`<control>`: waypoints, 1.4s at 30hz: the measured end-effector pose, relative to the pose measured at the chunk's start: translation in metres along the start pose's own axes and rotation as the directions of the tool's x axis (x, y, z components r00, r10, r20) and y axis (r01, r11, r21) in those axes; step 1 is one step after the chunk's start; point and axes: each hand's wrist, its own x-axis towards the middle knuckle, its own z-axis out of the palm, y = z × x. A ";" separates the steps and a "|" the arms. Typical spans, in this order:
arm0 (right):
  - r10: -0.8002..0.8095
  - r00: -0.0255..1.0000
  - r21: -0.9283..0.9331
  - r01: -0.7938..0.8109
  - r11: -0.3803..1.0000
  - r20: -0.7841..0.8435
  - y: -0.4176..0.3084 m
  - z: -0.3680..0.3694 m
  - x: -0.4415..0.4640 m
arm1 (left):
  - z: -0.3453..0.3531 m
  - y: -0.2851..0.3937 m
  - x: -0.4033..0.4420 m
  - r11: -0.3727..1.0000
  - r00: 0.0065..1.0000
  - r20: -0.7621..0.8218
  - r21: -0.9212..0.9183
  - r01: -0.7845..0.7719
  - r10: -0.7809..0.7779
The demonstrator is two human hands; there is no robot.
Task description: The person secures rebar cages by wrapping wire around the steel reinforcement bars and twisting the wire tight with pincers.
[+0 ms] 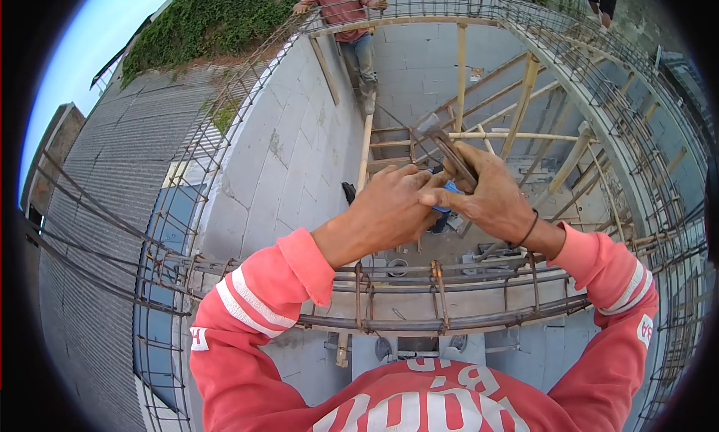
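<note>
My right hand point(496, 196), with a dark band at its wrist, is closed around a hand tool with a grey metal head and a brown handle point(451, 149). The tool's head points up and to the left. My left hand point(391, 207) meets the right hand near its thumb, its fingers bent and close together. What the left fingers hold, if anything, is hidden. Below both hands runs a rebar cage point(437, 289) with long bars and rusty stirrups.
Rebar cages top the grey block wall point(258, 151) and the right-hand wall. A person point(352, 20) stands on a timber at the back left; another person's legs point(601, 1) show at top right. Wooden props point(518, 102) cross the space below. Corrugated roofing point(97, 230) lies left.
</note>
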 end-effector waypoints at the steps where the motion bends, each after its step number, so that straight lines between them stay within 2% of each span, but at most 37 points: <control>1: -0.010 1.000 -0.014 0.010 1.000 -0.002 0.004 0.000 0.002 | 0.001 -0.003 -0.002 0.999 0.998 -0.045 0.029 -0.042 0.043; 3: -0.022 1.000 -0.025 0.022 0.999 -0.004 0.006 -0.002 0.003 | -0.002 -0.004 -0.003 0.995 0.992 -0.086 0.062 -0.082 0.088; 5: -0.018 0.998 -0.086 0.012 0.996 -0.061 0.007 -0.004 0.004 | -0.012 -0.002 -0.001 0.996 0.999 0.002 0.077 -0.036 0.036; 8: 0.032 0.996 -0.110 -0.041 0.993 -0.077 0.015 -0.005 0.008 | -0.013 -0.002 0.001 1.000 0.999 -0.026 0.019 -0.024 0.024; 12: 0.040 0.995 -0.017 -0.042 0.999 -0.097 0.022 -0.003 0.009 | -0.006 -0.016 -0.003 0.999 0.998 -0.069 0.043 -0.008 0.011; 15: 0.034 0.999 -0.077 -0.036 0.996 -0.028 0.006 -0.004 0.003 | -0.005 -0.019 -0.004 0.999 0.996 -0.083 0.016 0.047 -0.046; 18: -0.055 0.998 -0.076 0.057 0.995 0.032 -0.009 -0.001 -0.004 | 0.000 -0.017 -0.004 0.999 0.997 -0.067 0.008 0.042 -0.041; 20: -0.024 0.998 -0.106 0.029 0.994 0.054 -0.007 0.000 -0.004 | 0.004 -0.014 -0.006 1.000 0.997 -0.075 0.004 -0.019 0.019; 24: 0.048 0.999 -0.039 -0.047 0.998 0.012 0.003 -0.001 0.000 | 0.000 -0.018 -0.006 0.998 0.990 -0.136 0.052 -0.040 0.047; 26: 0.091 0.996 0.002 -0.091 0.996 -0.020 0.008 0.000 0.001 | 0.002 -0.018 -0.006 0.998 0.994 -0.099 0.046 -0.043 0.048; 28: 0.037 0.999 -0.083 -0.037 0.996 0.000 0.003 -0.003 -0.001 | 0.009 -0.017 -0.006 0.998 0.997 -0.067 0.038 -0.047 0.049; 30: -0.020 0.999 -0.074 0.023 0.997 0.044 -0.009 -0.004 -0.005 | 0.017 -0.017 -0.006 0.995 0.980 -0.177 -0.033 -0.094 0.087; 31: -0.070 0.994 -0.059 0.076 0.995 0.087 -0.015 -0.003 -0.008 | 0.018 -0.017 -0.007 0.995 0.980 -0.182 -0.032 -0.094 0.086; 32: -0.071 0.994 -0.063 0.076 0.995 0.088 -0.018 -0.001 -0.010 | 0.019 -0.017 -0.009 0.992 0.981 -0.154 -0.013 -0.125 0.121; 34: -0.038 0.976 -0.109 0.063 0.992 0.215 -0.022 0.003 -0.016 | 0.014 -0.012 -0.010 0.987 0.979 -0.126 0.002 -0.163 0.162; 35: -0.143 0.977 -0.092 0.159 0.983 0.157 -0.021 0.006 -0.018 | 0.011 -0.008 -0.010 0.992 0.993 -0.068 -0.074 -0.100 0.095; 36: -0.137 0.979 -0.101 0.153 0.983 0.148 -0.018 0.008 -0.019 | 0.009 -0.005 -0.009 0.989 0.999 -0.005 -0.144 -0.036 0.035; 38: -0.197 0.967 -0.176 0.224 0.959 0.159 -0.010 0.009 -0.020 | 0.014 -0.009 -0.011 0.980 0.998 -0.047 -0.191 -0.058 0.050; 40: -0.194 0.967 -0.195 0.224 0.955 0.163 -0.005 0.008 -0.020 | 0.016 -0.010 -0.009 0.966 0.993 -0.094 -0.240 -0.094 0.074; 42: -0.230 0.958 -0.181 0.261 0.948 0.173 -0.001 0.011 -0.021 | 0.010 -0.010 -0.010 0.977 0.994 -0.045 -0.186 -0.102 0.095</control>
